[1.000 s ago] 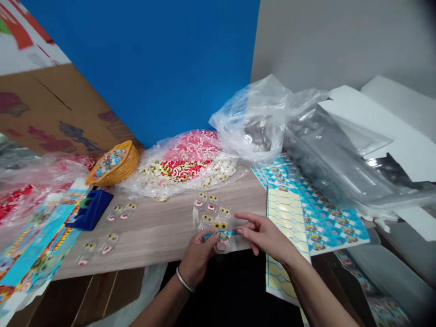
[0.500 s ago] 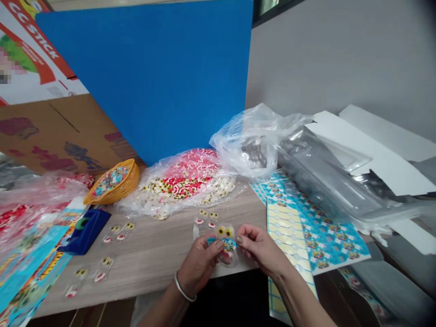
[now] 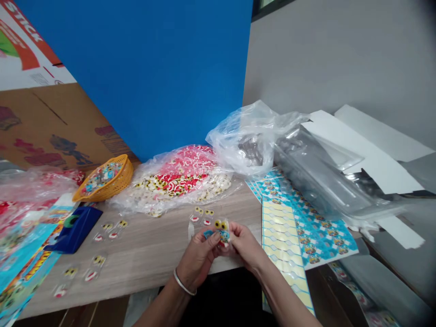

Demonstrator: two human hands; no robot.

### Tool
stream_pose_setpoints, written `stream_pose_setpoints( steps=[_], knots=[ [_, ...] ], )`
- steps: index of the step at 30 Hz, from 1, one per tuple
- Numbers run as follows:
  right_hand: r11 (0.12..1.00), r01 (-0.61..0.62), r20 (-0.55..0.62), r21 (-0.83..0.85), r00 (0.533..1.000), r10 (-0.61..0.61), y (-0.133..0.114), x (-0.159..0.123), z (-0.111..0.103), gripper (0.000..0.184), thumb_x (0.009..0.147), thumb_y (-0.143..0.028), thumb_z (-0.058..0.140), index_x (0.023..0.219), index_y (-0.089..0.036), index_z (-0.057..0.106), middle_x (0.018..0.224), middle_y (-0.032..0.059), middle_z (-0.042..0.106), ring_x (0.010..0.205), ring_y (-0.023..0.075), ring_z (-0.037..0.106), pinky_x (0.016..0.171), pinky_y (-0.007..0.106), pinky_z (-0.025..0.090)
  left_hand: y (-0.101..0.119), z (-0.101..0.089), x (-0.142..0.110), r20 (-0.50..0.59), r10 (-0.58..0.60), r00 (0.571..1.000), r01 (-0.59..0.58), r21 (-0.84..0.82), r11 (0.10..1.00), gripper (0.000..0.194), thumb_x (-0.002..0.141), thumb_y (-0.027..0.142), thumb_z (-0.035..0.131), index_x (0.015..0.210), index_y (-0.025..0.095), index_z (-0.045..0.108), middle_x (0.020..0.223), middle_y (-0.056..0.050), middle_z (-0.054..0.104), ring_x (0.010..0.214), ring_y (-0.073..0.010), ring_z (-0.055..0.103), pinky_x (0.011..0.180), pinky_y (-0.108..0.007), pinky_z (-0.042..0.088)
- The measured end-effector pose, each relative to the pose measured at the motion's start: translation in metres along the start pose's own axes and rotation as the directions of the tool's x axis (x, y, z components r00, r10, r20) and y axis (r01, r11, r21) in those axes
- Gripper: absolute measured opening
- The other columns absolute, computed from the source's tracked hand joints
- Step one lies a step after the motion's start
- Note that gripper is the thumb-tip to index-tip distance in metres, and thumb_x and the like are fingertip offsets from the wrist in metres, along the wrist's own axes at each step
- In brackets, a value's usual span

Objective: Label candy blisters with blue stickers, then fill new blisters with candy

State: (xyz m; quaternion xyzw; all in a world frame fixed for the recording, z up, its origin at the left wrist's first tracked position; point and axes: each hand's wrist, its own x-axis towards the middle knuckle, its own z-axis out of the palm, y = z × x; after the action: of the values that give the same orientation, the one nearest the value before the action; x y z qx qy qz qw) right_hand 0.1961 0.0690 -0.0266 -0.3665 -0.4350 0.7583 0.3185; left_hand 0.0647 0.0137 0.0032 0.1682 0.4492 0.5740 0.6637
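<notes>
A clear pack (image 3: pixel 223 232) sits low in the frame's centre, long axis roughly up the picture, between the hands, neither nearer. The left hand's (image 3: pixel 197 256) fingers pinch its left edge; the right hand's (image 3: pixel 244 244) grip its right. Yellow-and-black eyes (image 3: pixel 221 225) top it, blue label (image 3: pixel 225 235) across, red piece (image 3: pixel 224 245) below.

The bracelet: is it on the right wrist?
No, the bracelet circles the wrist of the left hand, and the right hand wears none.
</notes>
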Motion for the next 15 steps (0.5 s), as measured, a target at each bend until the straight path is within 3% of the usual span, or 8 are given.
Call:
stream_pose_setpoints(
  steps=[2, 5, 11, 15],
  knots=[
    [0.989, 0.1, -0.102, -0.108, 0.989, -0.112, -0.005, 0.0, -0.006, 0.043, 0.071, -0.057, 0.075, 0.068, -0.018, 0.057, 0.056, -0.0046, 0.051, 0.052, 0.0086, 0.042, 0.05, 0.02, 0.034, -0.003, -0.001, 0.005, -0.114, 0.059, 0.992, -0.058, 0.007, 0.998, 0.032, 0.064, 0.034, 0.085, 0.082, 0.014, 0.069, 0.078, -0.004, 0.07, 0.064, -0.011, 0.061, 0.063, -0.023, 0.051],
    [0.969, 0.185, -0.108, -0.162, 0.973, -0.204, -0.01, -0.004, -0.008, 0.036, 0.08, -0.055, 0.067, 0.085, -0.019, 0.066, 0.078, 0.0016, 0.065, 0.074, 0.0162, 0.057, 0.07, 0.027, 0.045, -0.009, -0.001, 0.011, -0.207, 0.106, 0.972, -0.09, 0.086, 0.992, 0.038, 0.06, 0.038, 0.086, 0.081, 0.014, 0.066, 0.081, -0.004, 0.07, 0.066, -0.0134, 0.063, 0.065, -0.026, 0.053],
    [0.959, 0.215, -0.168, -0.185, 0.955, -0.246, -0.009, -0.012, -0.007, 0.035, 0.081, -0.054, 0.067, 0.082, -0.019, 0.064, 0.077, 0.0019, 0.066, 0.075, 0.0182, 0.058, 0.072, 0.028, 0.045, -0.009, -0.003, 0.015, -0.217, 0.155, 0.964, -0.116, 0.182, 0.976, 0.051, 0.06, 0.041, 0.085, 0.099, 0.017, 0.061, 0.088, -0.003, 0.067, 0.071, -0.0149, 0.064, 0.065, -0.029, 0.053],
    [0.967, 0.19, -0.135, -0.168, 0.968, -0.214, -0.012, -0.016, -0.01, 0.034, 0.081, -0.052, 0.068, 0.084, -0.019, 0.065, 0.079, 0.0029, 0.066, 0.077, 0.0186, 0.057, 0.073, 0.028, 0.044, -0.004, -0.011, 0.015, -0.143, 0.176, 0.974, -0.153, 0.161, 0.975, 0.035, 0.063, 0.036, 0.083, 0.081, 0.014, 0.062, 0.072, -0.001, 0.064, 0.065, -0.0118, 0.059, 0.065, -0.025, 0.048]
  ],
)
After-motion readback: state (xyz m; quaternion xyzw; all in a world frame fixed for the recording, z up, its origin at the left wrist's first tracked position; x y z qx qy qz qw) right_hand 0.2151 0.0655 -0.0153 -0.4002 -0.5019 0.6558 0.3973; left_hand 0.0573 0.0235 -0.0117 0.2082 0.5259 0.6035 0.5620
